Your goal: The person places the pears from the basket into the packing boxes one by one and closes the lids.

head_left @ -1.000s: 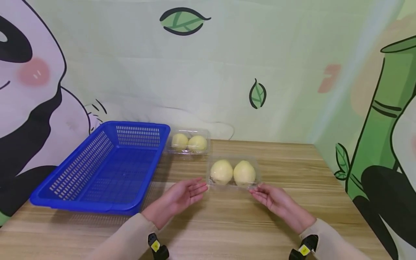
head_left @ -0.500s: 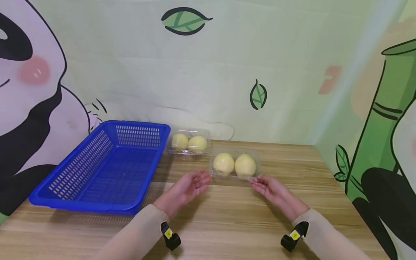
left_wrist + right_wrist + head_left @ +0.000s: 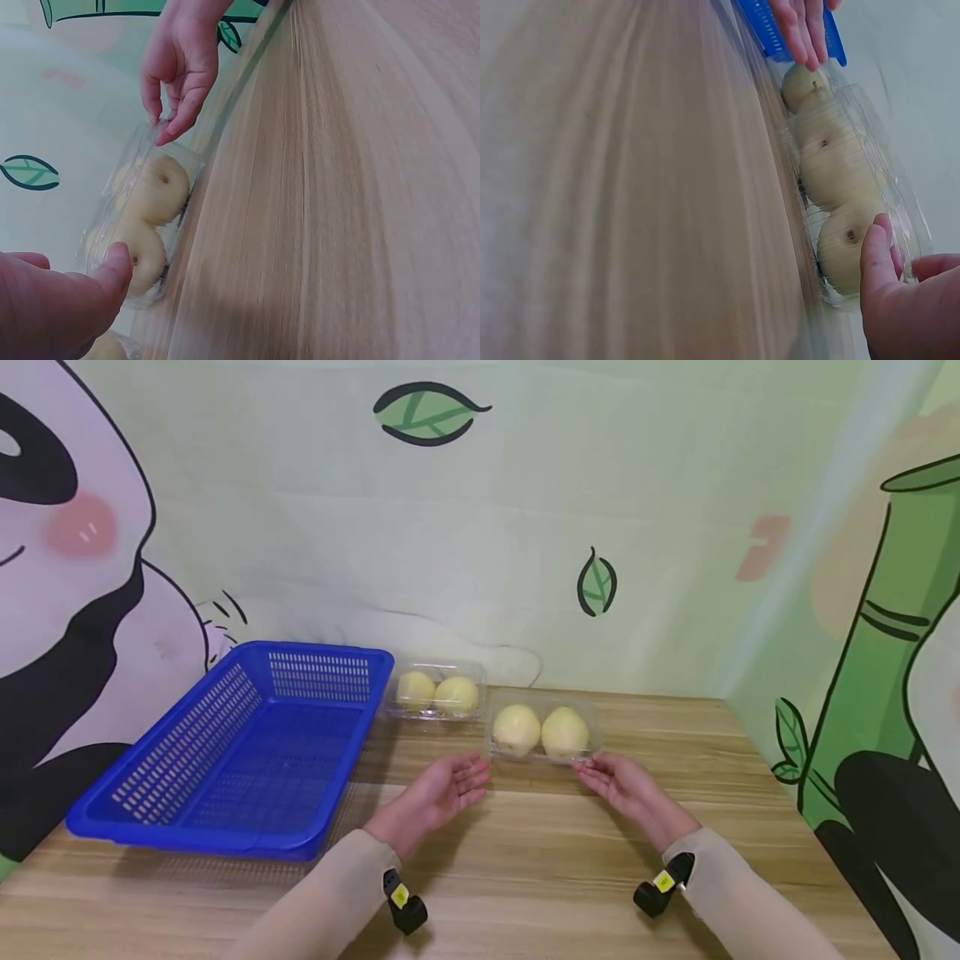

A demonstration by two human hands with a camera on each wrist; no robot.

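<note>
A clear plastic clamshell box (image 3: 540, 697) with two pale yellow pears (image 3: 565, 734) inside sits on the table in the head view. My right hand (image 3: 626, 789) pinches its near right corner with thumb and fingertips. At the box's near left corner, my left hand (image 3: 438, 793) has its fingers extended and the palm turned inward. In the left wrist view, my left thumb (image 3: 112, 274) overlaps the box's end; contact is unclear. The right wrist view shows my right thumb (image 3: 876, 259) at the opposite end of the box (image 3: 859, 101).
A second clear box (image 3: 442, 666) with two pears (image 3: 456, 695) stands at the table's back, behind and left of the first. Left of it is a blue plastic basket (image 3: 195, 839) with slotted sides. A printed backdrop (image 3: 480, 527) rises behind the wooden table (image 3: 540, 877).
The nearer box has moved back, away from me, and now lies close to the second box. Both hands have travelled forward with it, the right still at its corner.
</note>
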